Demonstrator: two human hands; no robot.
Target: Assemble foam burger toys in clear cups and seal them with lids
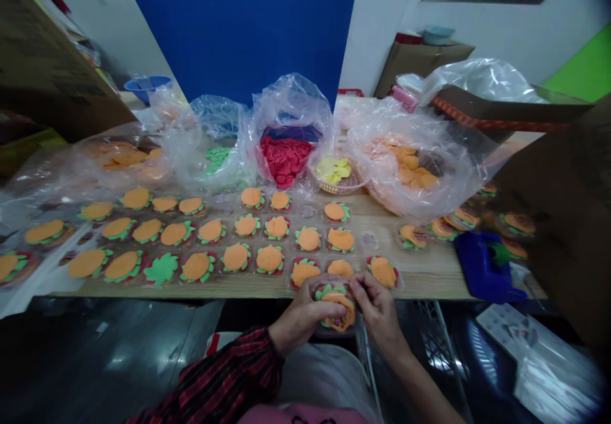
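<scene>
A clear plastic box (338,330) with an orange, green and red felt burger (342,314) inside is held at the table's front edge. My left hand (300,316) is wrapped round its left side, the thumb lying over the orange top. At the box's upper right corner, my right hand (377,303) has its thumb and forefinger pinched together; whatever is between them is too small to make out. Just beyond my hands, rows of similar burgers (270,259) sit in clear trays. One in the front row shows a green leaf layer (161,268) on top.
Behind the rows stand plastic bags with red pieces (285,158), green pieces (217,158) and orange pieces (410,166), and a basket (344,185) of yellow pieces. A blue tape dispenser (484,268) sits on the right. Cardboard boxes (563,201) flank the table (420,284).
</scene>
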